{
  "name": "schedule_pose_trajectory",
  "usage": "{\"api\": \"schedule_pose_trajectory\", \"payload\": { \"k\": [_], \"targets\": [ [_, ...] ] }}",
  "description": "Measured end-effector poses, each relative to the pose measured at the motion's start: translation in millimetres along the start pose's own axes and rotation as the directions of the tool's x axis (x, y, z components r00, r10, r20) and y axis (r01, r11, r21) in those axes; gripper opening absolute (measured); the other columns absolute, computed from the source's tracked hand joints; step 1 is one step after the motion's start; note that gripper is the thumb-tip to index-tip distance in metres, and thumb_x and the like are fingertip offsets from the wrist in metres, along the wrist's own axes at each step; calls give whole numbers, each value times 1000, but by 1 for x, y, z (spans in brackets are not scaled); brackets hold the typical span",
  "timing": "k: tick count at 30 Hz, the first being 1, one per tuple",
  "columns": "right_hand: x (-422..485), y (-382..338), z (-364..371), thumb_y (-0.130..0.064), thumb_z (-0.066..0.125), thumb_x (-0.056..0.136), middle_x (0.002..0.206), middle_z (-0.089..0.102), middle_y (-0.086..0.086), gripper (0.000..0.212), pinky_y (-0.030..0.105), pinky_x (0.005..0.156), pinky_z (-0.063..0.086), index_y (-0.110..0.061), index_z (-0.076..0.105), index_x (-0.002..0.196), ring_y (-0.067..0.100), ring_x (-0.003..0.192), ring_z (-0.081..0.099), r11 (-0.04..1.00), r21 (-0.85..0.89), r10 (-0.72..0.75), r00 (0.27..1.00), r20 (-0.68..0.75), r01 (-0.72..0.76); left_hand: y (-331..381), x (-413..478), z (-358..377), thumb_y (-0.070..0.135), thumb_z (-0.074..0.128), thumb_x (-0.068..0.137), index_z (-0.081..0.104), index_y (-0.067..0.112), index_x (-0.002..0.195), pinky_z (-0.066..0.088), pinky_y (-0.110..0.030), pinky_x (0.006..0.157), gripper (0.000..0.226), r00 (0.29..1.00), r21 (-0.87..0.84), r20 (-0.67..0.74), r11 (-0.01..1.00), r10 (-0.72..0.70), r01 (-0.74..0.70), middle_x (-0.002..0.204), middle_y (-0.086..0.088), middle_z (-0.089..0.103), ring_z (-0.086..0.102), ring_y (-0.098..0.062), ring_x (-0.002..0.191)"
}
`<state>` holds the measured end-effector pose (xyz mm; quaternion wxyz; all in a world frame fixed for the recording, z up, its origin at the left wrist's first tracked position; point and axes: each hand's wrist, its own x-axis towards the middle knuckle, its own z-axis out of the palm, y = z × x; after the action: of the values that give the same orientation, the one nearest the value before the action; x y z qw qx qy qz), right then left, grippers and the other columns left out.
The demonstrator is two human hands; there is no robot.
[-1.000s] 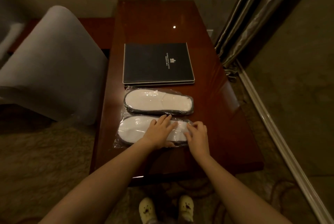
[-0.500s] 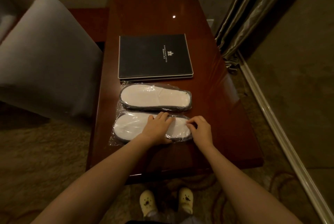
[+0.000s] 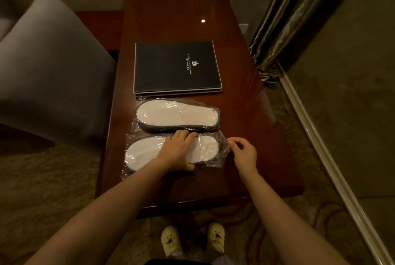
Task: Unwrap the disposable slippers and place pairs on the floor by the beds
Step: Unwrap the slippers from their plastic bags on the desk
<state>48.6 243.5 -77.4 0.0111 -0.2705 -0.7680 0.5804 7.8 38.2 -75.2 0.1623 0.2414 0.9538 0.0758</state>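
Observation:
Two packs of white disposable slippers in clear plastic lie side by side on a dark red wooden table (image 3: 245,115). The far pack (image 3: 177,116) lies untouched. My left hand (image 3: 178,151) presses flat on the middle of the near pack (image 3: 145,151), thumb at its front edge. My right hand (image 3: 245,153) is just off that pack's right end, its finger and thumb pinching the loose end of the plastic wrapper (image 3: 224,147) and pulling it out to the right.
A black hotel folder (image 3: 175,68) lies on the table behind the slippers. A grey chair back (image 3: 49,72) stands close on the left. Curtains (image 3: 284,21) and a floor rail (image 3: 333,170) run along the right. My feet in yellow clogs (image 3: 192,241) stand on patterned carpet at the table's near edge.
My right hand has lifted off the near pack's right end and moved right, now pinching the wrapper's end. The left hand stays pressed on the pack.

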Motion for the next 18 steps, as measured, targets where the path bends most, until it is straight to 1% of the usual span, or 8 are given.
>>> {"api": "schedule_pose_trajectory", "payload": {
  "k": [4, 6, 8, 10, 13, 14, 16, 18],
  "targets": [
    [-1, -8, 1, -17, 56, 90, 90, 63, -1, 16, 32, 77, 51, -8, 63, 102, 16, 86, 60, 988, 136, 64, 997, 43, -70, 4, -3, -3, 55, 72, 57, 20, 24, 143, 33, -42, 107, 105, 1000, -23, -20, 1000, -14, 13, 143, -3, 33, 29, -24, 132],
    [1, -15, 0, -26, 59, 89, 88, 58, -8, 24, 27, 69, 51, -11, 54, 107, 9, 79, 58, 995, 62, 75, 989, 127, -83, 4, -5, -8, 56, 71, 56, 22, 24, 142, 34, -40, 106, 105, 998, -43, -56, 999, -19, 17, 141, -2, 35, 31, -23, 130],
    [2, -21, -2, -28, 62, 86, 86, 53, -12, 24, 23, 65, 50, -21, 48, 104, 3, 76, 54, 992, -120, 63, 980, 191, -40, 4, -5, -13, 56, 70, 54, 24, 24, 141, 36, -38, 103, 104, 994, -62, -104, 998, -20, 13, 139, -2, 37, 33, -22, 128],
    [5, -26, -4, -19, 61, 87, 90, 58, -6, 13, 23, 65, 50, -18, 56, 99, 6, 76, 55, 977, -210, 10, 985, 172, 26, 6, -6, -19, 56, 69, 53, 25, 23, 140, 38, -38, 102, 103, 991, -74, -134, 997, -14, 4, 138, -2, 38, 34, -21, 127],
    [7, -33, -10, -11, 61, 86, 92, 66, 2, 8, 25, 66, 51, -16, 66, 89, 13, 78, 60, 986, -131, -88, 991, 102, 102, 8, -9, -29, 55, 71, 54, 27, 21, 139, 42, -39, 101, 102, 983, -120, -180, 993, -14, -8, 137, -3, 40, 36, -22, 126],
    [9, -34, -13, -10, 61, 86, 91, 67, 3, 8, 25, 66, 51, -16, 66, 86, 13, 78, 61, 997, -36, -58, 996, 70, 61, 9, -9, -33, 55, 71, 54, 27, 20, 139, 41, -38, 102, 102, 980, -139, -199, 990, -9, -19, 137, -3, 40, 36, -22, 126],
    [8, -35, -16, -10, 64, 84, 87, 68, 4, 6, 25, 61, 52, -15, 67, 83, 14, 75, 62, 967, 202, 144, 988, 60, -153, 12, -11, -40, 56, 72, 54, 27, 20, 140, 38, -36, 104, 104, 977, -155, -212, 986, 25, -58, 138, -4, 39, 36, -21, 127],
    [8, -32, -18, -10, 67, 82, 84, 67, 3, 2, 26, 61, 50, -12, 67, 81, 15, 76, 61, 908, 244, 320, 939, 121, -341, 16, -13, -43, 57, 72, 54, 27, 20, 140, 37, -34, 104, 104, 975, -156, -213, 983, 62, -96, 139, -4, 39, 36, -20, 127]
  ]
}}
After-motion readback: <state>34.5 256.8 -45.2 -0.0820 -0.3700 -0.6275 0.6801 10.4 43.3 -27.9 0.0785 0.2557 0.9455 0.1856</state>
